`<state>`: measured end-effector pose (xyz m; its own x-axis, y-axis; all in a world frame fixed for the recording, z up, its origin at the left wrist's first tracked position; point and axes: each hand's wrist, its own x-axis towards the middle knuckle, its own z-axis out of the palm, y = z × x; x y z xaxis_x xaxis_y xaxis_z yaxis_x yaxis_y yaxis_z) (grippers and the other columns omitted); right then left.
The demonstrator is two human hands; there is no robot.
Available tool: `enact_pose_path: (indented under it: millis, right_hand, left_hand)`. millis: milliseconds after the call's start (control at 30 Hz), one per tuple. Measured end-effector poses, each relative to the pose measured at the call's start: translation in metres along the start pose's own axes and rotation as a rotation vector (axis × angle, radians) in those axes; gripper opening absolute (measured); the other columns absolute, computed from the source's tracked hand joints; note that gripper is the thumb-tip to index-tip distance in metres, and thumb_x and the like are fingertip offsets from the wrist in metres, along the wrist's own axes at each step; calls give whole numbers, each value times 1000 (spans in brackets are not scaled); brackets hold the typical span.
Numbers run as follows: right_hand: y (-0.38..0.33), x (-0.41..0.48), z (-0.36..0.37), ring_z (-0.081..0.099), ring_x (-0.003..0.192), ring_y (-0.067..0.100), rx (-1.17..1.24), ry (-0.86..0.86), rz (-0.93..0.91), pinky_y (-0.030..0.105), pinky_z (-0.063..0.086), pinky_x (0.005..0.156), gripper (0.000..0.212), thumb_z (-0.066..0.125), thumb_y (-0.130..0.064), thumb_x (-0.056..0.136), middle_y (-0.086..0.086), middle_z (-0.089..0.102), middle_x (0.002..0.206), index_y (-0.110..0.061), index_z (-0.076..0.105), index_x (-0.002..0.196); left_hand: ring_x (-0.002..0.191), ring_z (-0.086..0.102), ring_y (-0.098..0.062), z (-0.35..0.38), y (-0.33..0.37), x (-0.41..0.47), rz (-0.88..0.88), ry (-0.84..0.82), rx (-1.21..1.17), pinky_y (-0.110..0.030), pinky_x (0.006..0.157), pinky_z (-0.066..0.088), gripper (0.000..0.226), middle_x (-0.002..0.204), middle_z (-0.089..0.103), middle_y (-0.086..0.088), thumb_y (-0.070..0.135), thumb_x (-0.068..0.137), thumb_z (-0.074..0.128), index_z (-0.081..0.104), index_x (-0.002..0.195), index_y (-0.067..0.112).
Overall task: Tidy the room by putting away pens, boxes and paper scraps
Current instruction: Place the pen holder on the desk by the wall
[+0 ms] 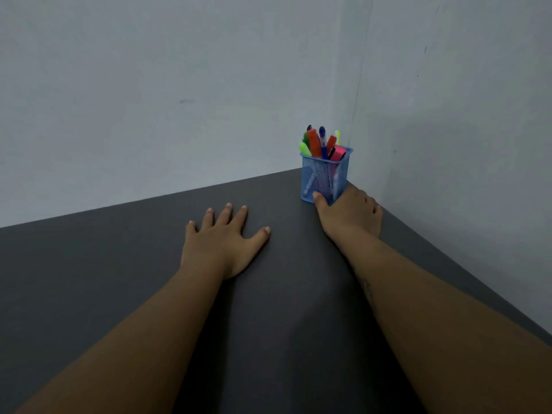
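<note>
A blue mesh pen holder (324,177) stands in the far right corner of the dark grey table (119,279), close to both walls. Several pens and highlighters (321,143) stick out of it, in orange, green, blue and pink. My right hand (349,213) lies flat on the table just in front and to the right of the holder, with its thumb touching the holder's base and its fingers spread toward the wall. My left hand (222,237) rests palm down on the table to the left, fingers apart, holding nothing.
Pale walls (179,85) meet in a corner right behind the holder. The table's right edge runs along the right wall (463,144). Both my forearms stretch across the table from the near side.
</note>
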<state>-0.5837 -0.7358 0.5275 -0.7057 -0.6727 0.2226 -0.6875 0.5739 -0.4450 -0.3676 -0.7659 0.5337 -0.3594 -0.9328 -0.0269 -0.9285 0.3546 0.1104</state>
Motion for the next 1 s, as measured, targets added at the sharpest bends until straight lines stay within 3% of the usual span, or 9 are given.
enact_pose_path:
  millis: [133,500,833,933,1000]
  right_hand:
    - [-11,14,4,43,123,32,-1,36,0,44,35,104,72,43,-65,89,14,48,133,-8,43,134]
    - [-28,48,18,38,123,33,-56,-8,-61,45,32,99,47,36,-40,98,15,45,134,-15,45,136]
    - [-36,55,26,38,123,33,-78,-52,-172,45,33,100,50,37,-34,94,13,44,138,-13,43,139]
    - [-32,50,28,40,126,32,-54,-71,-177,45,33,108,51,34,-32,95,12,46,140,-9,44,139]
    - [-31,48,26,33,137,32,-96,-146,-180,45,23,116,58,27,-35,97,12,38,150,-7,36,146]
  left_hand:
    - [152,-1,-22,1,-2,-1,9,15,0,-51,120,6,83,165,-1,9,83,81,7,2,154,43]
    - [152,-2,-21,1,-1,-1,11,38,-19,-50,121,4,79,164,-1,10,81,83,8,2,153,44]
    - [152,-1,-20,3,-5,2,8,32,-5,-50,121,5,80,164,-1,10,81,83,6,1,153,44]
    - [152,-1,-20,4,-4,1,2,28,-4,-49,121,4,80,164,0,11,81,83,7,2,153,44]
    - [152,-1,-20,1,-4,2,-6,25,-9,-48,121,4,80,164,0,11,81,83,8,2,153,44]
